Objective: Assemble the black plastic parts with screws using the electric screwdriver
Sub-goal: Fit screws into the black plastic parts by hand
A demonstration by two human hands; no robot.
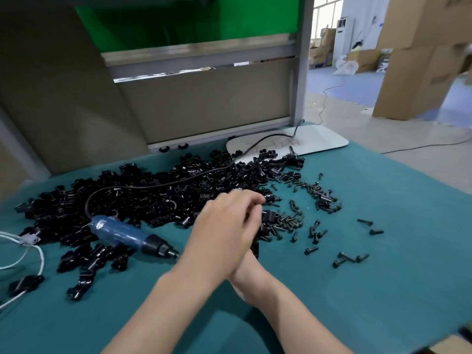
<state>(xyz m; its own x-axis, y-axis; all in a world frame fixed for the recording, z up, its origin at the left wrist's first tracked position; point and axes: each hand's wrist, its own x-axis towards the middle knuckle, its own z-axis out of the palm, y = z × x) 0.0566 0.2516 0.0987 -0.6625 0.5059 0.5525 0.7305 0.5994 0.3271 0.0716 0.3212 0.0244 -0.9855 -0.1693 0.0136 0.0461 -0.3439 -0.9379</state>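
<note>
My left hand [224, 226] reaches across the middle of the green mat, fingers curled down over a black plastic part [255, 247] that shows under its edge. My right hand [249, 275] lies beneath it; only the wrist and the heel of the palm show, and its fingers are hidden. The blue electric screwdriver [127, 235] lies on the mat to the left of both hands, tip pointing right, with nobody holding it. A big heap of black plastic parts [143, 192] spreads behind it. Loose black screws [288, 222] lie just right of my hands.
More screws [350, 259] are scattered to the right. The screwdriver's black cable [178, 180] runs over the heap to a white board [316, 141] at the back. White cords [33, 251] lie at the left edge. A grey partition stands behind the table.
</note>
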